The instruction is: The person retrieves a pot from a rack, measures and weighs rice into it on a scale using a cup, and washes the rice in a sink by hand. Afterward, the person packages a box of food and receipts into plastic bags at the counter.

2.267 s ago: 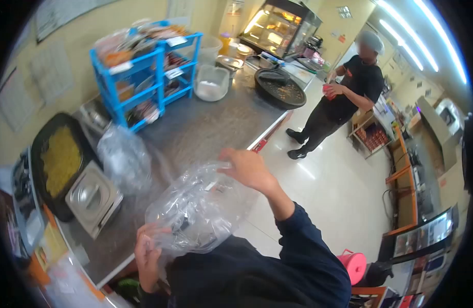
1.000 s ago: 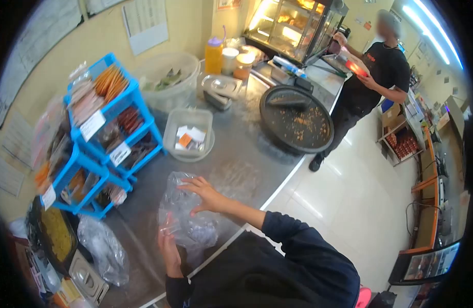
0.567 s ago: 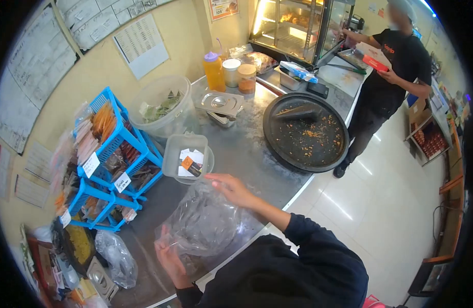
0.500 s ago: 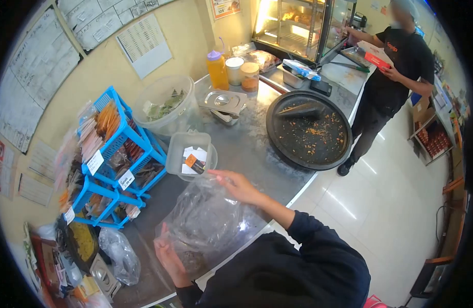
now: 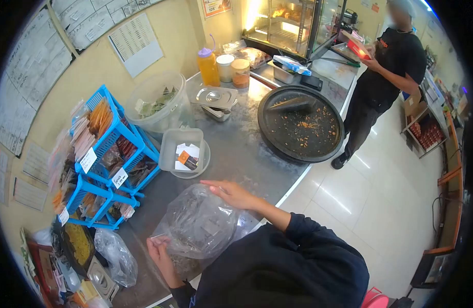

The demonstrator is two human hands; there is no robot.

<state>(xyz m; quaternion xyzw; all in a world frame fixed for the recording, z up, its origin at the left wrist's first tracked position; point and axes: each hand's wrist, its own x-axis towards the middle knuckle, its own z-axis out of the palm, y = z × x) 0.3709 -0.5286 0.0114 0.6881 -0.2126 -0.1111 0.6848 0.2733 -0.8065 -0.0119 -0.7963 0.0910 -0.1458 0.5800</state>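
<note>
A clear plastic bag point(image 5: 195, 220), bulging and crumpled, lies on the dark counter in front of me. My left hand point(image 5: 162, 254) has its fingers closed on the bag's near-left edge. At the far-right edge of the bag, my right hand point(image 5: 234, 195) rests with fingers stretched out, touching the film. Just beyond the bag stands a translucent plastic tub point(image 5: 169, 138) holding white paper slips and an orange-and-black card point(image 5: 187, 160). A round lid point(image 5: 204, 159) sits partly under the tub.
Blue stacked baskets point(image 5: 126, 146) of packets stand left, with another plastic bag point(image 5: 115, 256) below. A large round black tray point(image 5: 300, 151) with crumbs lies right. Behind are a clear bucket point(image 5: 144, 123) and an orange bottle point(image 5: 208, 69). A person point(image 5: 390, 66) holds a red box.
My right hand has drawn back from the tub's near corner onto the bag. My left fingers have closed at the bag's edge. The other person's red box has shifted.
</note>
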